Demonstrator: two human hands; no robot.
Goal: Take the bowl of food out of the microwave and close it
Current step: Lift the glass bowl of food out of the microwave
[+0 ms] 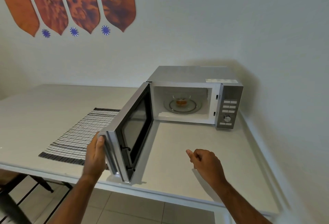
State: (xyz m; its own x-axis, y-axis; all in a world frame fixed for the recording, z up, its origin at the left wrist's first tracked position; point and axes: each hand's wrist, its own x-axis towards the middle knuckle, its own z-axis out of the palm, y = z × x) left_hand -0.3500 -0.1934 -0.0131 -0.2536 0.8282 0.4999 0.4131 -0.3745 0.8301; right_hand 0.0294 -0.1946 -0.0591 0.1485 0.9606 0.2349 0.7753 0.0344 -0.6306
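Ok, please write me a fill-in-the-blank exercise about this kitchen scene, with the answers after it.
1. The silver microwave door is ____.
2. The clear glass bowl of food sits ____ the silver microwave.
3. The ____ hand grips the door's edge.
4. The right hand holds ____.

Answers: open; inside; left; nothing

- 1 microwave point(194, 75), 1 door point(131, 131) swung wide
- 1 glass bowl point(181, 100) inside, on 1 turntable point(181, 107)
- 1 dial point(227, 118) on the panel
- panel buttons point(229, 106): 4 rows, look like 2 per row, so about 8; too small to confirm
- 2 latch hooks point(126, 149) on the door edge
- 2 hands: left hand point(96, 154), right hand point(206, 163)
- 1 striped mat point(76, 138)
- 1 table point(44, 113)
- 4 orange wall panels point(80, 1)
- 3 blue flower stickers point(74, 31)
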